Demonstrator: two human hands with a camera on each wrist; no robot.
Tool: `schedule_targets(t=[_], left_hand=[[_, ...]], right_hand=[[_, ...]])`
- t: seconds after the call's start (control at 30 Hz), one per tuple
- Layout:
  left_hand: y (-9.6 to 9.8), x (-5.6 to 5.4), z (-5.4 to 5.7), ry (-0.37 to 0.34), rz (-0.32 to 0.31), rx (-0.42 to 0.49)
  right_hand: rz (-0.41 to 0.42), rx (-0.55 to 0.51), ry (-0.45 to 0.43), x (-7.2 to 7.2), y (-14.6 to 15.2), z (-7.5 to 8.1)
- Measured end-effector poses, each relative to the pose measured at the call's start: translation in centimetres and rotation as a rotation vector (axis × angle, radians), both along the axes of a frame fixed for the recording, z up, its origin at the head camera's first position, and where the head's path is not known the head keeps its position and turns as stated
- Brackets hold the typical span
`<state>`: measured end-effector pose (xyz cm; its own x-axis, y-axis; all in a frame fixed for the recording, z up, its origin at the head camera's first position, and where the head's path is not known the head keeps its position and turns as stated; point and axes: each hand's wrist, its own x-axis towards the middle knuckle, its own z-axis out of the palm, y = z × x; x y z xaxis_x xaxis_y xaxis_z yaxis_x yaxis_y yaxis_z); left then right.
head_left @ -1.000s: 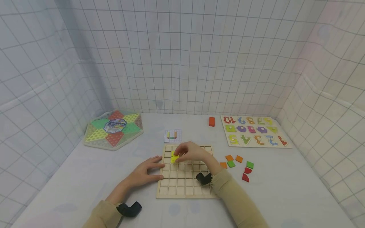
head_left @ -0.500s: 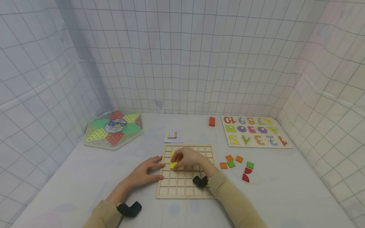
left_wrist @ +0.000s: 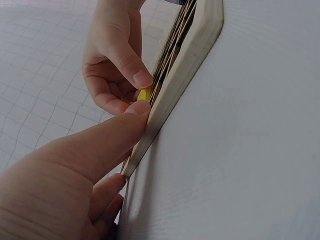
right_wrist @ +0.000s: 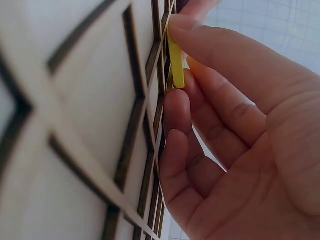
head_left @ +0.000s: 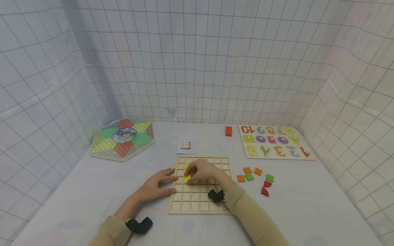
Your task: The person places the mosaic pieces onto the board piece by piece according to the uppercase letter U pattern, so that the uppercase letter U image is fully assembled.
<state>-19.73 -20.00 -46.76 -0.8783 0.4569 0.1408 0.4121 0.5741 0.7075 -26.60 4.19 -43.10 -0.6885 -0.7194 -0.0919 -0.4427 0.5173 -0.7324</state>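
Note:
My right hand (head_left: 203, 171) pinches a yellow square tile (right_wrist: 176, 60) between thumb and fingertips, down at the wooden grid board (head_left: 195, 206). In the head view this tile lies in the board's second column from the left. Just above it another yellow tile (head_left: 186, 165) shows, partly covered by the fingers. My left hand (head_left: 157, 186) rests at the board's left edge with its fingers spread; in the left wrist view its thumb (left_wrist: 120, 135) lies along the board's rim.
A pattern card (head_left: 186, 146) lies behind the board. To the right are orange tiles (head_left: 241, 178), green tiles (head_left: 270, 178) and red quarter-circle pieces (head_left: 265, 191). Farther back are a red block (head_left: 228, 131), a number puzzle (head_left: 258, 144) and a hexagonal checkers box (head_left: 124, 135).
My right hand has moved one cell toward me along the board's column, with the yellow tile now below the other one. It holds still over the last half second. The left hand stays put.

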Motion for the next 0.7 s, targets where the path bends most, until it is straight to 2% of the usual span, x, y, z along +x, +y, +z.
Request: schedule_targets(t=[0.37, 0.7], left_hand=[[0.04, -0.01, 0.02, 0.003, 0.003, -0.008], [0.08, 0.05, 0.11, 0.000, 0.004, 0.007]], right_hand=[[-0.002, 0.009, 0.010, -0.08, 0.00, -0.23], [0.013, 0.026, 0.000, 0.37, 0.12, 0.53]])
